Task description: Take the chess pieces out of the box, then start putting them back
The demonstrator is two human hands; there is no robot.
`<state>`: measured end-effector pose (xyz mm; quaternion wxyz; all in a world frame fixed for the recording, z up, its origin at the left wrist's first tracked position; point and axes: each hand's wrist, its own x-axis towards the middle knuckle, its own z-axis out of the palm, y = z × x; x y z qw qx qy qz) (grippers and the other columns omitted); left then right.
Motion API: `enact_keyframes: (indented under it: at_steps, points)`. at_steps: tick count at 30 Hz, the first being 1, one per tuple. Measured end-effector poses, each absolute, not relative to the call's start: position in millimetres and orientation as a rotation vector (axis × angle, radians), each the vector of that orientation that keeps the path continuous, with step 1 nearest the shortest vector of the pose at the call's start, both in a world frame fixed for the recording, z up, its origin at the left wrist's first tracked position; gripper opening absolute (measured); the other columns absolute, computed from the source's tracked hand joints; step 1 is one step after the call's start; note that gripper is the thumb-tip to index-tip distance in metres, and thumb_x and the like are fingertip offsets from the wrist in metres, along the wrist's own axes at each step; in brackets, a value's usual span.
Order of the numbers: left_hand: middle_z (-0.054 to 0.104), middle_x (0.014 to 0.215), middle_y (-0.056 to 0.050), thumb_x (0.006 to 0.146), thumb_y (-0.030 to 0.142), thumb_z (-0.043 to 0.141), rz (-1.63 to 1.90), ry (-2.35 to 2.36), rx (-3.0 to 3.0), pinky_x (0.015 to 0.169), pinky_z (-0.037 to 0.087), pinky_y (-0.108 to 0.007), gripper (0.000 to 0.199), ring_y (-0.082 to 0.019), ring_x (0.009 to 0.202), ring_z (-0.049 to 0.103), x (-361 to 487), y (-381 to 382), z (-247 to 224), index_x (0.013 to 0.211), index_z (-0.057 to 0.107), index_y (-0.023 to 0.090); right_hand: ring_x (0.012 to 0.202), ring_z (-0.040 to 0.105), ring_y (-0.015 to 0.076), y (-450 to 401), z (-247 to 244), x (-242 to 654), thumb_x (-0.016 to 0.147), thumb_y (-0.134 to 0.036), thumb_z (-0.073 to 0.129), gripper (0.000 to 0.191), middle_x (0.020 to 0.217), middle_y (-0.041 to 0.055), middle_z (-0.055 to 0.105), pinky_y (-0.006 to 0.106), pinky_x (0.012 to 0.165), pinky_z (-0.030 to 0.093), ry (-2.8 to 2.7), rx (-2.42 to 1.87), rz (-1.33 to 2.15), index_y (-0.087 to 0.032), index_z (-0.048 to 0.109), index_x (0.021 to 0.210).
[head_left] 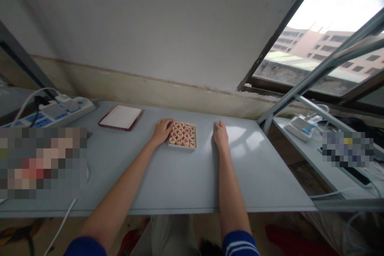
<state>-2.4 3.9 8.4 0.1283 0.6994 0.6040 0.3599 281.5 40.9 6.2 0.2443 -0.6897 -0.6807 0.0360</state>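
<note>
Pale grey and smooth, the table [168, 180] runs along a matt white wall with a worn beige skirting band, and a tilted metal-framed window [324, 48] at the right shows blocky buildings outside.

From the head camera, a shallow square tray [183, 146] sits near the table's far middle, packed with round, cream-coloured game pieces [183, 135] laid flat in neat rows, their tops marked in red and dark characters. The left hand [162, 130] rests against the tray's left edge, fingers curled loosely around that side and touching it, not closed on any piece. The right hand [221, 135] lies flat on the bare tabletop just right of the tray, fingers together and extended, holding nothing.

Further left lies a flat rectangular lid [121, 117] with a dark red rim and white face. Beyond it sits a white plastic power strip [57, 111] with blue switches and plugged cables.
</note>
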Motion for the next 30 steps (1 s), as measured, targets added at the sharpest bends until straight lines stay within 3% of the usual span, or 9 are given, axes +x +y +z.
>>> enact_keyframes:
  at_steps: [6,10,13,15,18,22,30]
  points:
    - [0.058,0.110,-0.004,0.084,0.024,0.039,1.049,1.753,2.021,0.093,0.035,-0.036,0.028,-0.019,0.102,0.047,-1.8,3.0,9.0,0.105,0.056,0.018,0.127,0.024,0.0177,37.4,6.1,318.0,0.078,-0.003,0.026,0.049,0.137,0.0100,0.032,0.029,0.101,0.027,-1.762,-2.077,-0.021,-0.011,0.049,0.121]
    - [0.058,0.110,-0.004,0.084,0.024,0.038,1.060,1.744,2.007,0.093,0.034,-0.036,0.028,-0.019,0.102,0.047,-1.6,1.9,9.3,0.105,0.056,0.019,0.128,0.021,0.0223,34.8,6.9,314.1,0.082,-0.006,0.026,0.047,0.138,0.0102,0.030,0.043,0.099,0.026,-1.843,-2.118,-0.090,-0.014,0.046,0.123]
    - [0.058,0.110,-0.004,0.084,0.025,0.038,1.061,1.746,2.001,0.093,0.034,-0.036,0.028,-0.019,0.103,0.046,-1.3,1.3,9.8,0.105,0.056,0.020,0.127,0.023,0.0232,33.5,12.2,310.2,0.083,-0.009,0.027,0.045,0.137,0.0067,0.032,0.056,0.098,0.019,-1.816,-2.128,-0.123,-0.021,0.047,0.122]
    - [0.058,0.110,-0.004,0.084,0.025,0.038,1.059,1.750,1.995,0.094,0.034,-0.037,0.028,-0.019,0.103,0.045,-1.0,1.2,10.1,0.105,0.056,0.019,0.125,0.026,0.0228,32.2,20.2,303.4,0.084,-0.012,0.029,0.043,0.136,0.0040,0.035,0.058,0.098,0.016,-1.756,-2.061,-0.166,-0.025,0.048,0.121]
    - [0.058,0.111,-0.003,0.084,0.025,0.038,1.052,1.752,1.984,0.094,0.034,-0.037,0.028,-0.020,0.103,0.046,-0.9,1.4,10.6,0.105,0.056,0.019,0.119,0.035,0.0203,29.0,37.0,278.2,0.083,-0.013,0.033,0.042,0.131,0.0024,0.042,0.047,0.099,0.023,-1.810,-1.755,-0.186,-0.025,0.049,0.120]
    - [0.058,0.110,-0.004,0.084,0.026,0.039,1.057,1.741,1.986,0.093,0.034,-0.037,0.028,-0.020,0.103,0.046,-1.1,1.3,11.0,0.104,0.056,0.020,0.111,0.044,0.0150,21.0,52.9,224.1,0.081,-0.011,0.038,0.044,0.122,0.0007,0.051,0.032,0.094,0.033,-2.279,-1.282,0.071,-0.026,0.049,0.121]
    - [0.057,0.111,-0.004,0.083,0.025,0.038,1.056,1.749,1.983,0.093,0.034,-0.039,0.029,-0.021,0.104,0.046,-0.8,1.0,11.6,0.106,0.055,0.021,0.107,0.047,0.0147,11.2,52.5,193.0,0.080,-0.007,0.042,0.041,0.116,0.0015,0.056,0.030,0.091,0.031,-2.467,-1.253,0.166,-0.027,0.055,0.113]
